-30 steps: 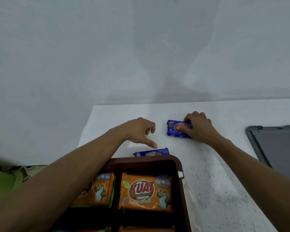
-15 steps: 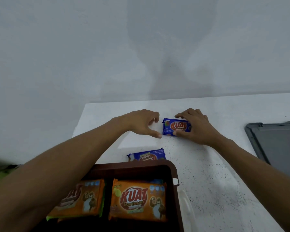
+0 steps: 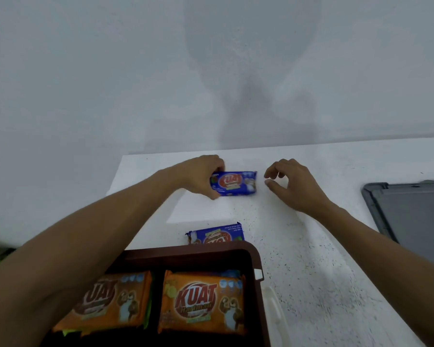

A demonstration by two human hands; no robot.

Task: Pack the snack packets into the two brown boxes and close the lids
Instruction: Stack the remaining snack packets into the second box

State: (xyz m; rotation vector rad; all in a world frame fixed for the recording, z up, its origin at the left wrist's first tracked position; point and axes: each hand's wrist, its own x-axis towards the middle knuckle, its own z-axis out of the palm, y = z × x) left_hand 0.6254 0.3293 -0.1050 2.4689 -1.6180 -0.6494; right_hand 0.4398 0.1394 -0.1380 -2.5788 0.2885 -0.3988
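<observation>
I see the far blue packet has passed from my right hand to my left hand, which pinches its left end near the surface's far left corner; the right is released, fingers loosely curled. So that packet is ready to pack. Two blue packets remain out, the second touching the brown box, which shows two orange packets.

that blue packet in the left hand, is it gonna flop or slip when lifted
Probably not floppy: the blue packet keeps a flat rectangle though the left hand pinches only its end. The glossy wrapper may be slippery. It looks light, so one hand should manage.
</observation>
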